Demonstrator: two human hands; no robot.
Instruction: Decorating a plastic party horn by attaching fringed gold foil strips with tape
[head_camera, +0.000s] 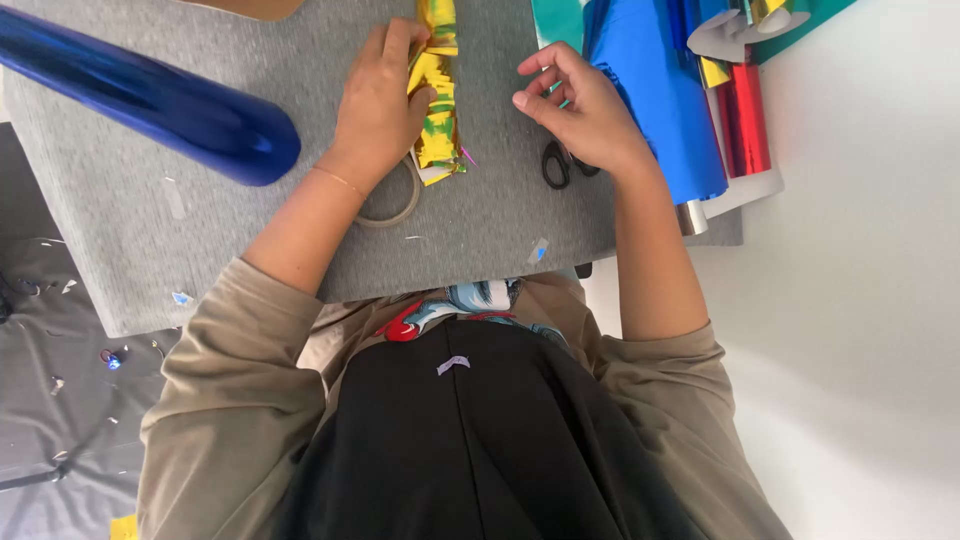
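My left hand (378, 100) presses down on a strip of crinkled yellow-gold foil (437, 110), with the fingers over its left edge and the thumb against it. The strip lies on a grey felt mat (480, 235). My right hand (580, 110) hovers just right of the strip with its fingers curled and a little apart, holding nothing that I can see. Black-handled scissors (554, 166) lie on the mat under that hand, partly hidden by it. A clear tape ring (398, 208) peeks out from under my left wrist.
A shiny blue foil roll (150, 95) lies across the mat's upper left. Blue foil sheets (650, 90), a red foil roll (742, 120) and teal sheets are piled at the upper right. A white surface (860, 300) is to the right. Foil scraps dot the dark floor (60, 340).
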